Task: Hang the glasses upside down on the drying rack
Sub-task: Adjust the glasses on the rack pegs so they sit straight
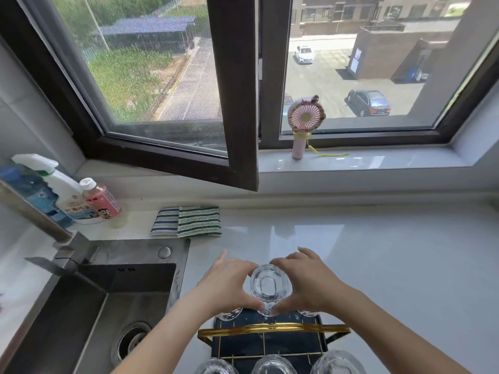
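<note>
A clear drinking glass (270,286) is held upside down, base toward me, over the far middle of the drying rack (272,344). My left hand (228,282) grips its left side and my right hand (306,279) grips its right side. The rack has a gold wire frame, a gold handle bar and a dark tray. Two more inverted glasses flank the held one at the rack's far row, a left glass (229,314) and a right glass (307,313), both partly hidden by my hands. Three inverted glasses (274,364) stand along the near row.
A steel sink (89,303) with a faucet (62,255) lies to the left. Two striped cloths (186,221) lie behind it, with a spray bottle (64,193) and a pink bottle (101,199) at far left. A small pink fan (303,125) stands on the windowsill. An open window sash (232,103) juts inward.
</note>
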Demonstrator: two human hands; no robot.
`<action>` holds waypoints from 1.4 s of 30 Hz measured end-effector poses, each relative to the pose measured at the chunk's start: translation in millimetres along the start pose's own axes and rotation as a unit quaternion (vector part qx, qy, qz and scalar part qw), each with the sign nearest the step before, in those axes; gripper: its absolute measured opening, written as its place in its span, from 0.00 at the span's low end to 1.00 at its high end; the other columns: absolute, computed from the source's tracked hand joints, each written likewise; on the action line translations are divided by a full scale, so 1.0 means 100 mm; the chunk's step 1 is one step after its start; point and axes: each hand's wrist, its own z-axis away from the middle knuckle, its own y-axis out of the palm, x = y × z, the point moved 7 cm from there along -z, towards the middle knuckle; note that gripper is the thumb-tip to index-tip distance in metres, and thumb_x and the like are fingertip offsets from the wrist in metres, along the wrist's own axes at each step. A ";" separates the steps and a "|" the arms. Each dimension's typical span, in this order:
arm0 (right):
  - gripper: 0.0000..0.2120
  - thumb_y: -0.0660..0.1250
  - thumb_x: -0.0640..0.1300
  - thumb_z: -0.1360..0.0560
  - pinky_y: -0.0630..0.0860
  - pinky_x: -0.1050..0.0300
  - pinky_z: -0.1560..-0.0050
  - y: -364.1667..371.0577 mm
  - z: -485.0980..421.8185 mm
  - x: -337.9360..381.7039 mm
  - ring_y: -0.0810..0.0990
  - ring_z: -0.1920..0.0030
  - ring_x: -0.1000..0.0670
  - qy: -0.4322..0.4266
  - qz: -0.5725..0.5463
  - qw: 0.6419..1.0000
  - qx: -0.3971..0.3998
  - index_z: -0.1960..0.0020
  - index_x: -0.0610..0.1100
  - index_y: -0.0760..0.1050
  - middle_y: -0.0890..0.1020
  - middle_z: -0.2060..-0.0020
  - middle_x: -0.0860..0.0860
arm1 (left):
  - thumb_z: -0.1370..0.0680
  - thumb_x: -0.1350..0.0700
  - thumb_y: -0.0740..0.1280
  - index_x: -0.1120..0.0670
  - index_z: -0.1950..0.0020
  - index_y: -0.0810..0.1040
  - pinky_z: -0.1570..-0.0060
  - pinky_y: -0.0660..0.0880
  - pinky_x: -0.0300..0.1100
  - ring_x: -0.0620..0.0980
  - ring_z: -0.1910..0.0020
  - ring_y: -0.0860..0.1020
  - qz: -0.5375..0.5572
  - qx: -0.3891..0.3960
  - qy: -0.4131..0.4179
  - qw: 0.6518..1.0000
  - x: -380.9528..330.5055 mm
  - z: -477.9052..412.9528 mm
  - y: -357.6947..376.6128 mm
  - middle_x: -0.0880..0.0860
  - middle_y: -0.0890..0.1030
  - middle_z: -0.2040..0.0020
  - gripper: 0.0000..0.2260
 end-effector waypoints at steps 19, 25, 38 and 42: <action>0.42 0.72 0.67 0.39 0.62 0.52 0.40 0.00 0.05 -0.02 0.68 0.41 0.48 0.040 -0.024 0.999 0.001 0.31 0.53 0.63 0.76 0.39 0.51 | 0.39 0.36 0.72 0.43 0.42 0.74 0.45 0.70 0.45 0.44 0.48 0.74 0.030 -0.016 -0.011 0.999 0.00 0.02 -0.06 0.41 0.80 0.47 0.28; 0.40 0.71 0.68 0.40 0.63 0.52 0.41 -0.01 0.04 0.00 0.70 0.42 0.48 0.028 -0.019 0.999 -0.001 0.33 0.53 0.65 0.78 0.42 0.51 | 0.39 0.36 0.73 0.42 0.43 0.75 0.46 0.71 0.46 0.44 0.49 0.74 0.039 -0.005 -0.015 0.999 -0.01 0.03 -0.07 0.42 0.80 0.48 0.27; 0.41 0.70 0.70 0.40 0.63 0.53 0.41 0.03 0.02 -0.02 0.70 0.42 0.48 0.033 -0.028 0.999 -0.009 0.33 0.54 0.65 0.78 0.41 0.52 | 0.38 0.39 0.73 0.42 0.40 0.74 0.44 0.71 0.47 0.46 0.47 0.73 0.049 0.002 -0.012 0.999 -0.01 0.04 -0.08 0.43 0.79 0.45 0.27; 0.41 0.69 0.70 0.40 0.62 0.53 0.40 0.03 0.02 -0.03 0.70 0.42 0.49 0.033 -0.023 0.999 -0.006 0.33 0.54 0.64 0.78 0.41 0.52 | 0.37 0.40 0.73 0.43 0.40 0.74 0.43 0.70 0.48 0.46 0.46 0.72 0.049 0.007 -0.009 0.999 -0.02 0.03 -0.07 0.43 0.79 0.45 0.27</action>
